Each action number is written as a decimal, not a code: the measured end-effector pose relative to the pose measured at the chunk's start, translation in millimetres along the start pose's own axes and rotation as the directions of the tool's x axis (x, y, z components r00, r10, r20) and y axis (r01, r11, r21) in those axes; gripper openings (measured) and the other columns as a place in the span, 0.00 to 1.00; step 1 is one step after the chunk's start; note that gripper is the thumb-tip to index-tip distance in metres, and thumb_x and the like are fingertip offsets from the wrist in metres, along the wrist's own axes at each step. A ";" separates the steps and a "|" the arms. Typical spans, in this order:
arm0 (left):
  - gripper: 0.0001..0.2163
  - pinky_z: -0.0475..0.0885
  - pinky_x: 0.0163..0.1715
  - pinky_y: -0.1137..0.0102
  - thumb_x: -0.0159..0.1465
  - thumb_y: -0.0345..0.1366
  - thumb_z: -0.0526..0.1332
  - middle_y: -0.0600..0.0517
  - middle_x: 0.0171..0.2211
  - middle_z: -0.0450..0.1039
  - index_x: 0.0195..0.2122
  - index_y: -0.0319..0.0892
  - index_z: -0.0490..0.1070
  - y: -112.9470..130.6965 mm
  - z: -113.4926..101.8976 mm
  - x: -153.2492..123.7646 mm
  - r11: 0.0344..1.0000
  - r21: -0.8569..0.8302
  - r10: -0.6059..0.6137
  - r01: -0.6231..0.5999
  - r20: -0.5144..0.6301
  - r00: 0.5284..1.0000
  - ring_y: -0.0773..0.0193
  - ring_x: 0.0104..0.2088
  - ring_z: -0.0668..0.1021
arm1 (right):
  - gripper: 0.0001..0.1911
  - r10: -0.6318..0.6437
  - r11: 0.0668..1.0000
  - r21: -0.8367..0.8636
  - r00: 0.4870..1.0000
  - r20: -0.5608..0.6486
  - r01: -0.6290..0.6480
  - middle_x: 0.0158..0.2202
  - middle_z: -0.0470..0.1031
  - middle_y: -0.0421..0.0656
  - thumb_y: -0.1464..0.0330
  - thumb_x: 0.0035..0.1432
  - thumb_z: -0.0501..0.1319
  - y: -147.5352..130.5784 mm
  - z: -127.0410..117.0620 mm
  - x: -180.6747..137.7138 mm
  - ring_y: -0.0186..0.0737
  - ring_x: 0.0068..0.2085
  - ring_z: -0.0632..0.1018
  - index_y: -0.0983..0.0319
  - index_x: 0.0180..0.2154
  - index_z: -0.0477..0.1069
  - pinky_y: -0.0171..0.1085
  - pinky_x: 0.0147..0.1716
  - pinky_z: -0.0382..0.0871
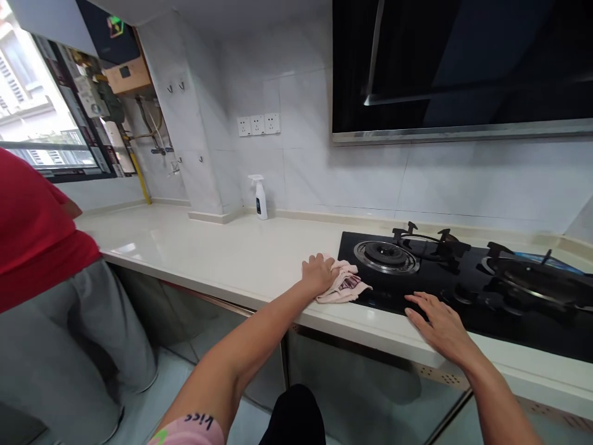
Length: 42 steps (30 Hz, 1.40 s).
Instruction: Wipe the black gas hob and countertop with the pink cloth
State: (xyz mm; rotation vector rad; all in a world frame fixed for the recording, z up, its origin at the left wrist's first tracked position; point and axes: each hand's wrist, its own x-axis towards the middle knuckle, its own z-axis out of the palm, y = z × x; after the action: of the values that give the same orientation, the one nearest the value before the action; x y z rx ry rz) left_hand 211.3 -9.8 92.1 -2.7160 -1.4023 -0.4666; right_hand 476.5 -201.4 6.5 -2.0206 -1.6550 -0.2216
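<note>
My left hand (pixel 317 275) presses on a pale pink cleaning cloth (pixel 343 285) with a dark printed patch, its fingers bent over the bunched fabric. The cloth lies on the cream countertop (pixel 222 259) and overlaps the left front corner of the black gas stove (pixel 386 294). Over the stove's front edge, my right hand (pixel 438 322) is spread with fingers apart and holds nothing. A round burner (pixel 386 256) sits just beyond the cloth. One pan support (pixel 428 244) stands off-place behind that burner, partly tilted.
A white spray bottle (pixel 260 199) stands against the back wall. The dark range hood (pixel 463 74) overhangs the stove. At the left, a person in a red shirt (pixel 39 228) and grey trousers is close to the counter. Cabinets (pixel 352 364) run below the counter edge.
</note>
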 end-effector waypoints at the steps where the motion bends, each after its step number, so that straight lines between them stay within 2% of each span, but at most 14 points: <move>1: 0.19 0.68 0.52 0.51 0.74 0.51 0.51 0.43 0.55 0.70 0.57 0.49 0.72 -2.3 -2.4 -12.0 1.000 0.005 0.022 -0.022 0.006 1.000 0.46 0.55 0.71 | 0.29 0.001 1.000 -0.001 1.000 0.003 -0.001 0.64 0.70 0.48 0.48 0.69 0.44 2.0 1.4 0.0 0.54 0.65 0.70 0.54 0.57 0.73 0.59 0.65 0.60; 5: 0.17 0.69 0.51 0.56 0.73 0.51 0.54 0.46 0.53 0.71 0.54 0.51 0.73 -15.1 -8.8 -62.8 0.990 0.017 0.137 -0.137 0.007 0.991 0.50 0.53 0.72 | 0.29 -0.011 1.000 -0.006 1.000 0.008 0.011 0.64 0.70 0.47 0.47 0.69 0.45 12.1 10.0 0.5 0.56 0.65 0.70 0.52 0.58 0.73 0.60 0.64 0.61; 8: 0.15 0.69 0.51 0.58 0.72 0.51 0.56 0.47 0.52 0.72 0.53 0.51 0.74 -32.9 -11.7 -80.2 0.985 0.005 0.171 -0.171 -0.003 0.985 0.53 0.52 0.73 | 0.29 -0.029 1.000 -0.003 1.000 -0.007 0.029 0.64 0.70 0.48 0.47 0.69 0.46 15.5 13.6 0.2 0.55 0.66 0.69 0.53 0.58 0.73 0.61 0.65 0.60; 12: 0.15 0.69 0.53 0.59 0.71 0.52 0.57 0.49 0.53 0.73 0.53 0.54 0.73 -70.9 -17.4 -63.5 0.999 -0.008 0.034 -0.034 0.028 0.999 0.53 0.53 0.74 | 0.29 -0.030 1.000 -0.003 1.000 -0.008 0.030 0.65 0.70 0.48 0.48 0.69 0.46 12.2 9.9 -1.3 0.54 0.67 0.68 0.53 0.58 0.72 0.60 0.65 0.59; 16: 0.21 0.67 0.55 0.55 0.72 0.52 0.55 0.44 0.59 0.70 0.61 0.49 0.67 -112.1 -23.2 -42.2 0.985 -0.003 -0.174 0.174 -0.033 0.984 0.48 0.57 0.72 | 0.29 -0.018 1.000 0.002 1.000 -0.001 0.018 0.65 0.69 0.48 0.48 0.69 0.45 7.1 5.8 -1.5 0.54 0.66 0.69 0.54 0.58 0.72 0.59 0.65 0.59; 18: 0.22 0.67 0.55 0.54 0.72 0.52 0.54 0.41 0.59 0.70 0.61 0.46 0.67 -125.5 -26.2 -40.9 0.967 0.007 -0.254 0.255 -0.062 0.965 0.47 0.57 0.72 | 0.29 -0.009 1.000 0.014 1.000 0.000 0.009 0.65 0.69 0.48 0.48 0.69 0.45 5.3 5.7 -1.0 0.54 0.66 0.69 0.54 0.58 0.72 0.59 0.66 0.59; 21: 0.20 0.67 0.53 0.54 0.72 0.51 0.53 0.43 0.57 0.72 0.58 0.47 0.70 -131.7 -29.9 -50.0 0.956 0.028 -0.287 0.290 -0.089 0.954 0.47 0.56 0.72 | 0.30 0.004 0.999 0.032 1.000 0.008 -0.004 0.65 0.69 0.48 0.47 0.69 0.45 3.0 6.6 -0.2 0.53 0.68 0.67 0.55 0.58 0.72 0.59 0.67 0.57; 26: 0.17 0.68 0.49 0.56 0.72 0.49 0.54 0.45 0.51 0.74 0.53 0.48 0.73 -120.3 -27.5 -83.3 0.955 0.047 -0.284 0.294 -0.150 0.947 0.48 0.55 0.73 | 0.30 0.008 0.999 0.038 1.000 -0.005 -0.008 0.65 0.69 0.47 0.48 0.68 0.45 -1.6 5.4 -1.1 0.52 0.68 0.67 0.54 0.57 0.73 0.59 0.68 0.55; 29: 0.14 0.67 0.47 0.58 0.71 0.46 0.56 0.46 0.47 0.75 0.49 0.47 0.75 -111.5 -17.3 -106.7 0.968 0.040 -0.230 0.250 -0.272 0.935 0.49 0.51 0.74 | 0.30 0.005 0.999 0.039 1.000 -0.011 -0.004 0.66 0.69 0.47 0.48 0.69 0.45 -2.8 4.3 -2.5 0.52 0.68 0.67 0.54 0.58 0.72 0.59 0.68 0.55; 33: 0.11 0.66 0.48 0.56 0.68 0.41 0.59 0.46 0.44 0.75 0.48 0.45 0.74 -98.2 -1.7 -126.0 0.976 -0.024 -0.203 0.217 -0.468 0.860 0.49 0.48 0.74 | 0.31 0.016 0.999 0.052 1.000 0.023 -0.017 0.68 0.67 0.47 0.45 0.68 0.46 0.7 6.0 -4.1 0.54 0.69 0.66 0.54 0.60 0.71 0.61 0.68 0.55; 35: 0.11 0.65 0.50 0.55 0.66 0.38 0.60 0.45 0.44 0.75 0.48 0.44 0.74 -85.7 3.9 -129.8 0.980 -0.068 -0.197 0.190 -0.515 0.834 0.49 0.48 0.74 | 0.32 0.023 0.998 0.050 0.999 0.028 -0.024 0.68 0.67 0.46 0.45 0.68 0.46 4.7 8.9 -4.4 0.54 0.69 0.65 0.53 0.61 0.71 0.61 0.68 0.55; 38: 0.13 0.64 0.53 0.52 0.64 0.37 0.62 0.45 0.47 0.75 0.49 0.43 0.72 -51.6 13.8 -133.5 0.992 -0.120 -0.100 0.045 -0.506 0.857 0.49 0.49 0.73 | 0.32 0.014 0.999 0.032 1.000 0.003 -0.014 0.67 0.68 0.46 0.43 0.67 0.47 12.2 14.7 -4.0 0.55 0.69 0.66 0.52 0.60 0.72 0.62 0.67 0.56; 40: 0.15 0.63 0.55 0.51 0.63 0.41 0.64 0.45 0.49 0.74 0.50 0.44 0.71 -18.5 23.9 -135.5 0.984 -0.145 0.020 -0.102 -0.482 0.876 0.49 0.50 0.72 | 0.32 0.001 1.000 0.014 1.000 -0.020 -0.001 0.66 0.69 0.47 0.43 0.67 0.47 16.5 17.8 -3.4 0.57 0.68 0.67 0.52 0.59 0.72 0.63 0.66 0.59; 42: 0.19 0.63 0.55 0.49 0.62 0.47 0.66 0.45 0.51 0.72 0.51 0.46 0.71 18.2 35.2 -136.3 0.963 -0.157 0.122 -0.218 -0.466 0.876 0.48 0.51 0.71 | 0.31 -0.026 1.000 -0.008 0.999 -0.042 0.026 0.65 0.70 0.47 0.44 0.67 0.47 19.3 19.1 -3.0 0.57 0.66 0.69 0.53 0.58 0.73 0.62 0.64 0.61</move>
State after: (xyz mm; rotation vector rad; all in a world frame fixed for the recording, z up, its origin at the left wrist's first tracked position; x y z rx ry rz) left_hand 160.4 -121.8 21.1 -2.5947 -1.0280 -1.1976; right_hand 490.4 -197.1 -16.6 -1.9869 -1.6580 -0.2774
